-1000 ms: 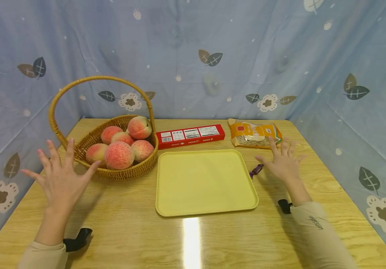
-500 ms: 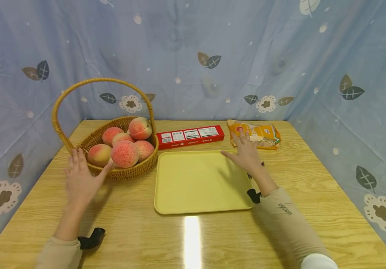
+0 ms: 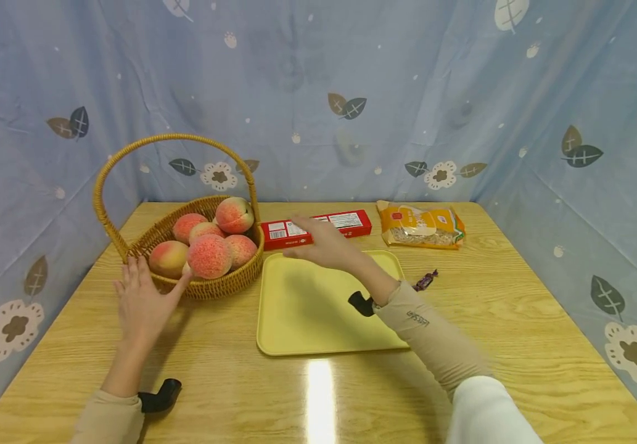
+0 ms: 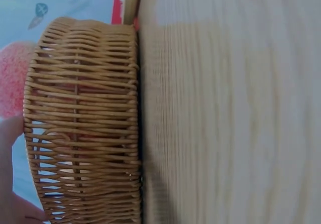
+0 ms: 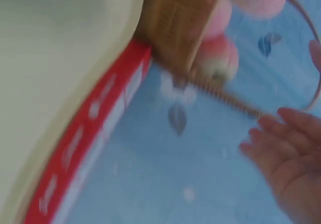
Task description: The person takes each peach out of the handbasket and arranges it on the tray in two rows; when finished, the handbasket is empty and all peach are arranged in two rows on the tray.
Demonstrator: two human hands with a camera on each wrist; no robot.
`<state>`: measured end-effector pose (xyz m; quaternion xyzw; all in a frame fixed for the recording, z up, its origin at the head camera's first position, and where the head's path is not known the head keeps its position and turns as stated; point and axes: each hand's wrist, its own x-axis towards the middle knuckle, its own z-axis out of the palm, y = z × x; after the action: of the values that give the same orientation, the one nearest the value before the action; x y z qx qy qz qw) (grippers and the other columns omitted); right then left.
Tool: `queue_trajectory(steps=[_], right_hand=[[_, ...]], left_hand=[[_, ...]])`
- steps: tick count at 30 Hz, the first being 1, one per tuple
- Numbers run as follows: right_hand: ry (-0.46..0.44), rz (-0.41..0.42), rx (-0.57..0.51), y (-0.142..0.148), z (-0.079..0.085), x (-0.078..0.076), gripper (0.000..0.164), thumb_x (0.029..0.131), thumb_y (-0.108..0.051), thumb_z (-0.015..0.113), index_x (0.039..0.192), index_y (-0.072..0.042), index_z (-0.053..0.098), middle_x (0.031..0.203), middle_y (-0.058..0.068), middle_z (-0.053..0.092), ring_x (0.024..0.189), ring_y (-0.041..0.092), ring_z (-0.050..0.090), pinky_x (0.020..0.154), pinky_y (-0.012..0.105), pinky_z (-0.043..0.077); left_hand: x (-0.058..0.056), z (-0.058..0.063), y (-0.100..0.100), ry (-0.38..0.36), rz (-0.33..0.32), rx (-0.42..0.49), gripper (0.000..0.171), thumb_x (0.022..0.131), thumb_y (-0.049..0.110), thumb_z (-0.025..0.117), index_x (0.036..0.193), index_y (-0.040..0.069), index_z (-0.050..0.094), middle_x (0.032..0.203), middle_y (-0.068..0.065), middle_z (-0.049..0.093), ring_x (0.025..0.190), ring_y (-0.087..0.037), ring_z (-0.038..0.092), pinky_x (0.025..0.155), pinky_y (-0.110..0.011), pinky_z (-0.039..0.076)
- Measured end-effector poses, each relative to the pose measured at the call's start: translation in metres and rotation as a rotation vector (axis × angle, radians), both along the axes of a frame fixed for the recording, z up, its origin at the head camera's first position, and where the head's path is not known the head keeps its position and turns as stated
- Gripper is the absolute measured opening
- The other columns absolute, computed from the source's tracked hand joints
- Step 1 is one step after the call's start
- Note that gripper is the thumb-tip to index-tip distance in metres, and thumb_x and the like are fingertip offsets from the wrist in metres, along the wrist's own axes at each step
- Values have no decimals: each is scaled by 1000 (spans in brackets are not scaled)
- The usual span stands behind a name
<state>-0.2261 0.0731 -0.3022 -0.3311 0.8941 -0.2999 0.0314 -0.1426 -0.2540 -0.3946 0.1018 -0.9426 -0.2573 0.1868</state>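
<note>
A wicker basket with a tall arched handle stands at the left of the table, filled with several pink-red peaches. My left hand is at its near left rim, fingers spread and the thumb reaching along the front edge. In the left wrist view the thumb and palm lie right beside the woven wall. Over the yellow tray my right hand hovers with nothing in it, fingers extended toward the basket. The right wrist view is blurred, with that hand open in front of the curtain.
Behind the tray lies a long red box, partly covered by the right hand. An orange bag of grain-like food sits at the back right. A purple wrapped candy lies by the tray's right edge. A patterned blue curtain encloses the table.
My left hand has come in from the left to the basket's rim. The right hand has swept leftward from beside the candy to above the tray. Basket and peaches stay in place.
</note>
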Motion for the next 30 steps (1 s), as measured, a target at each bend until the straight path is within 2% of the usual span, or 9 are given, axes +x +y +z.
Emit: queue_trajectory(steps=[2, 5, 10, 15, 22, 30], right_hand=[[-1, 69, -48, -18, -5, 2, 70, 89, -30, 71, 147, -2, 42, 148, 14, 45, 132, 28, 46, 107, 40, 39], [-1, 125, -133, -44, -16, 4, 64, 88, -25, 73, 142, 0, 48, 141, 14, 52, 125, 28, 53, 101, 37, 45], [-67, 104, -300, -78, -30, 6, 64, 82, -18, 79, 137, 2, 53, 136, 17, 56, 121, 30, 56, 96, 35, 50], [-41, 28, -312, -102, -41, 6, 72, 77, -24, 84, 138, -3, 54, 138, 10, 56, 125, 25, 53, 98, 34, 47], [-51, 24, -373, -118, -55, 8, 75, 74, -21, 87, 139, -6, 53, 137, 9, 56, 120, 17, 57, 92, 21, 48], [-18, 23, -344, -125, -58, 8, 84, 74, -23, 86, 145, -5, 45, 140, 10, 52, 126, 20, 51, 101, 28, 43]], left_hand=[[1, 1, 0, -20, 14, 11, 109, 87, 67, 52, 147, -17, 15, 153, -37, 9, 143, -49, 7, 114, -60, 4], [2, 3, 1, -58, 32, 36, 110, 87, 67, 53, 147, -17, 15, 153, -37, 11, 143, -48, 9, 116, -56, 7], [4, 9, 2, -81, 23, 46, 111, 86, 66, 56, 146, -18, 17, 151, -39, 14, 142, -49, 12, 116, -53, 9], [5, 12, 2, -101, 0, 27, 111, 87, 66, 53, 144, -22, 16, 149, -42, 13, 141, -52, 12, 115, -56, 10], [6, 11, 1, -109, -12, 23, 110, 89, 64, 54, 143, -24, 16, 148, -44, 13, 140, -53, 13, 113, -59, 14], [5, 12, 1, -102, -7, 18, 107, 89, 59, 58, 142, -24, 18, 148, -43, 14, 141, -52, 13, 114, -57, 14]])
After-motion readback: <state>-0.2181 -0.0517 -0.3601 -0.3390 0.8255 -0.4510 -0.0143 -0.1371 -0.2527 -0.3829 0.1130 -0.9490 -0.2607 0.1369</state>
